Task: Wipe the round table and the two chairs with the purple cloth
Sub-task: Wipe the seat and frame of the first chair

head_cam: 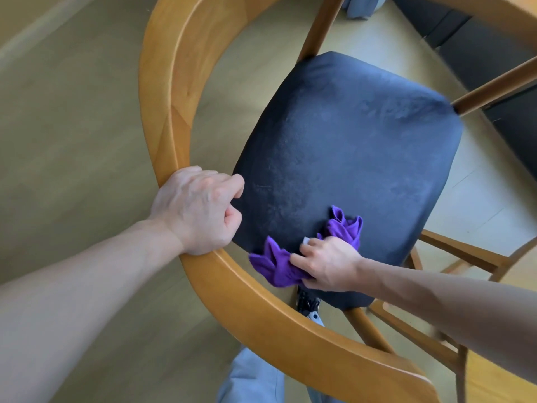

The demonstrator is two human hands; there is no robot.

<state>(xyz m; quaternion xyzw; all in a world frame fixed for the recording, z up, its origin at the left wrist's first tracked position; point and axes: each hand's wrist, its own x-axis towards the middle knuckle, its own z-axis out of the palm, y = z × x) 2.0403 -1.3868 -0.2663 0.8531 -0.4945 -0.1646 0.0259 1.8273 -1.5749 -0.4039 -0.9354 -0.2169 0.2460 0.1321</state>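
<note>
Wiping seat (343, 146) with cloth (276, 266) bunched under right hand (328, 263), near rear edge. Left hand (194, 207) clamped round backrest (174, 82) (steadying chair). Keep strokes overlapping, working toward front; flatten cloth for fuller contact.

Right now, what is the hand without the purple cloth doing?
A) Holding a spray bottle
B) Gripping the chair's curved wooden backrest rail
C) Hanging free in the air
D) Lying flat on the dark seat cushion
B: the left hand curls round the curved wooden backrest rail, while the right hand presses the purple cloth on the dark seat cushion.
</note>
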